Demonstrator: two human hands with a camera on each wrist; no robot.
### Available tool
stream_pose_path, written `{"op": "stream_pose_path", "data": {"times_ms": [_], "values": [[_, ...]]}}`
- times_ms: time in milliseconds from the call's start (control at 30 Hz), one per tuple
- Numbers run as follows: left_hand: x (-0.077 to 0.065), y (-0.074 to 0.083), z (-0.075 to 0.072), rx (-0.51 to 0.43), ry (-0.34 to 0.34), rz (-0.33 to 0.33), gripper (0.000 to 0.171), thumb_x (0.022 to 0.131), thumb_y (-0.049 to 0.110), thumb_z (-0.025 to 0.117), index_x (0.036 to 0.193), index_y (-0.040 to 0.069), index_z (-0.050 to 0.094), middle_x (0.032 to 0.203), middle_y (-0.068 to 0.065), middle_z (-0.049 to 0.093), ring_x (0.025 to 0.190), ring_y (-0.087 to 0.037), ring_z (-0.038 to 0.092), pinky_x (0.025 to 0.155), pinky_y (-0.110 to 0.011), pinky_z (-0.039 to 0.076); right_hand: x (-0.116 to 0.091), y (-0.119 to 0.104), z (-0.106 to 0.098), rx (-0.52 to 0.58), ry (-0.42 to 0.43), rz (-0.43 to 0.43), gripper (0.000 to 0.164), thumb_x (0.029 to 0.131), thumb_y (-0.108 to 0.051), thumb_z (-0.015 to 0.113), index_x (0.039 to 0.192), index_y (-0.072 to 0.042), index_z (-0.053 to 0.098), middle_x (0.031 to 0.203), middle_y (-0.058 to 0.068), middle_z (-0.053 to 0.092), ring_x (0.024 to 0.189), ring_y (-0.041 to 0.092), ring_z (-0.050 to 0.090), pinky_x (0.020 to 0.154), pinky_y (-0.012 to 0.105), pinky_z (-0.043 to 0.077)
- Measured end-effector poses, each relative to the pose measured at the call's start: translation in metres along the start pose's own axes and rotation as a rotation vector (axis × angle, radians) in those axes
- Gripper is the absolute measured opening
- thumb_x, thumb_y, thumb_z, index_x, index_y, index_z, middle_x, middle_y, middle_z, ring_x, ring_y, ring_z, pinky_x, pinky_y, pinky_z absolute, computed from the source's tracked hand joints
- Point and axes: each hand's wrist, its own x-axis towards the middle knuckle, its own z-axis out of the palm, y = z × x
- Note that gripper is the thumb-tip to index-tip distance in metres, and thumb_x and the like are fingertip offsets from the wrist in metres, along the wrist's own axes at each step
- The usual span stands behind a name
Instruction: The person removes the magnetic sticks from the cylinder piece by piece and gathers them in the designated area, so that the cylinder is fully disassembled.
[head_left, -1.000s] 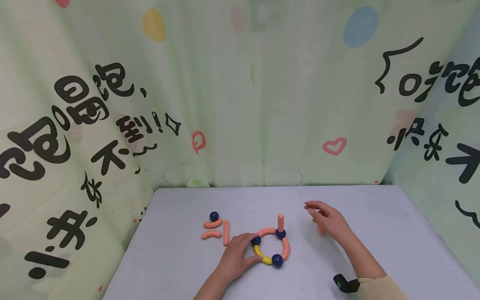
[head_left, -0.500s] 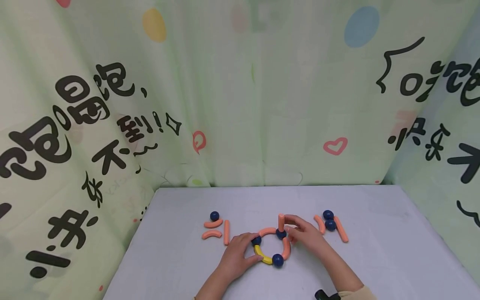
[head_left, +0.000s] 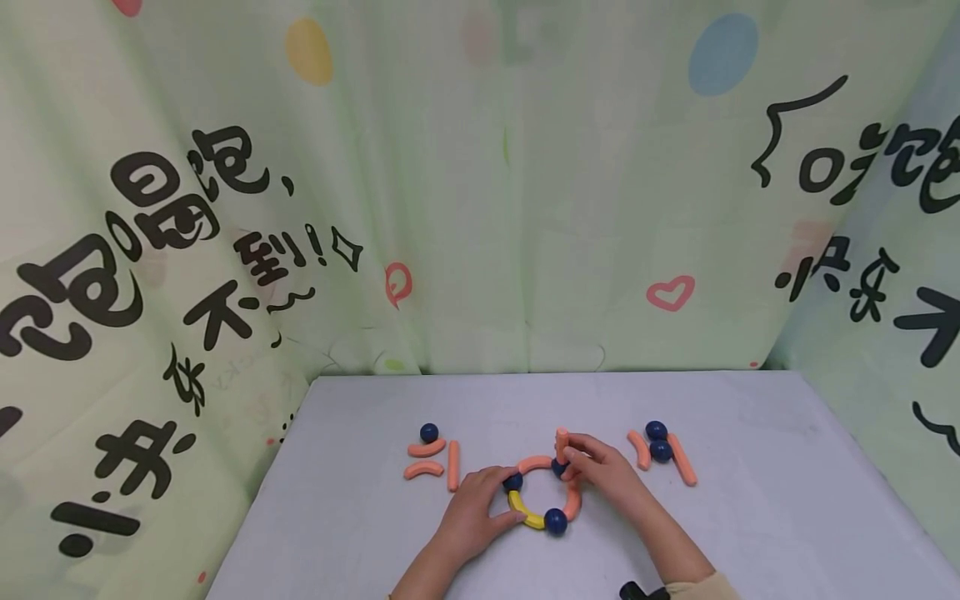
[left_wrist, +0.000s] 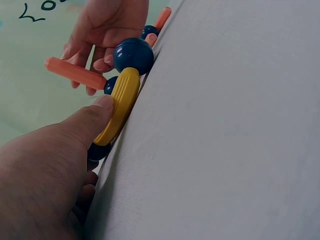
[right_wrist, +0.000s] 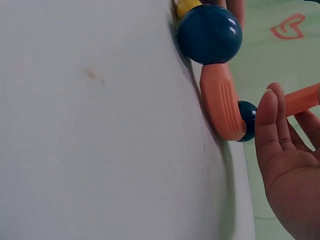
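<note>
Right hand [head_left: 611, 477] has a thumb-and-finger pinch on the upright orange rod [head_left: 561, 440], fingers closed right in against it, and that rod stands on the far-right blue ball [head_left: 558, 468] of the ring [head_left: 573, 502]. Left hand [head_left: 476, 512] is on the ring's left side: thumb pressed to the yellow curved rod [left_wrist: 125, 100], fingers bent around near the left blue ball [head_left: 513, 482], so that grip is snug too. Rest of the ring is an orange curved rod [head_left: 536, 461] along the far side, another one down the right, and a near blue ball [head_left: 556, 522] joining that one to the yellow. Off to the left of the ring there's a loose blue ball [head_left: 429, 432] touching one of two orange arcs [head_left: 423, 470], with a straight orange rod [head_left: 453, 467] just beside them. Right of the ring, past the right hand, sit a small orange arc [head_left: 639, 450], a pair of blue balls [head_left: 661, 451] and a slanted orange rod [head_left: 682, 460]. All of it's on a white tabletop [head_left: 337, 517], with a pale green printed curtain [head_left: 465, 208] behind the ring.
</note>
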Motion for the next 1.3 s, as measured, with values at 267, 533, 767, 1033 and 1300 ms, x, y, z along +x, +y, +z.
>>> {"op": "stream_pose_path", "data": {"times_ms": [267, 533, 767, 1033, 1300], "values": [[-0.001, 0.000, -0.001, -0.001, 0.007, 0.016, 0.066, 0.084, 0.058, 0.069, 0.142, 0.034, 0.048, 0.141, 0.007, 0.055, 0.129, -0.018, 0.051, 0.107, -0.042, 0.046, 0.004, 0.004, 0.006, 0.049, 0.004, -0.013, 0.052, 0.097, -0.045, 0.059, 0.135, -0.010, 0.058, 0.127, 0.015, 0.065, 0.089, 0.019, 0.069, 0.078, 0.027, 0.058], [0.000, -0.003, 0.002, 0.006, 0.011, 0.024, 0.066, 0.084, 0.060, 0.068, 0.142, 0.036, 0.047, 0.141, 0.008, 0.055, 0.129, -0.017, 0.051, 0.107, -0.041, 0.046, 0.007, 0.006, 0.009, 0.042, 0.038, -0.011, 0.048, 0.098, -0.044, 0.058, 0.132, -0.011, 0.060, 0.121, 0.014, 0.067, 0.084, 0.018, 0.068, 0.074, 0.026, 0.057], [0.001, -0.004, 0.003, 0.005, 0.012, 0.023, 0.067, 0.083, 0.062, 0.067, 0.142, 0.037, 0.047, 0.141, 0.009, 0.055, 0.129, -0.016, 0.051, 0.106, -0.041, 0.046, 0.012, 0.004, 0.012, 0.039, 0.075, 0.035, 0.039, 0.100, -0.042, 0.055, 0.127, -0.015, 0.063, 0.116, 0.011, 0.069, 0.079, 0.019, 0.063, 0.070, 0.026, 0.055], [0.000, -0.005, 0.003, 0.008, 0.011, 0.031, 0.068, 0.083, 0.063, 0.066, 0.142, 0.037, 0.046, 0.142, 0.009, 0.054, 0.129, -0.016, 0.051, 0.107, -0.041, 0.045, 0.012, 0.001, 0.013, 0.057, 0.099, 0.052, 0.036, 0.102, -0.037, 0.053, 0.129, -0.013, 0.061, 0.115, 0.011, 0.069, 0.077, 0.018, 0.058, 0.069, 0.025, 0.053], [0.000, -0.004, 0.002, 0.011, 0.006, 0.027, 0.068, 0.083, 0.062, 0.066, 0.143, 0.037, 0.046, 0.141, 0.009, 0.054, 0.129, -0.016, 0.051, 0.107, -0.041, 0.045, 0.010, 0.002, 0.007, -0.011, 0.102, 0.026, 0.038, 0.102, -0.030, 0.055, 0.138, -0.019, 0.051, 0.116, 0.011, 0.066, 0.079, 0.018, 0.057, 0.068, 0.026, 0.052]]}}
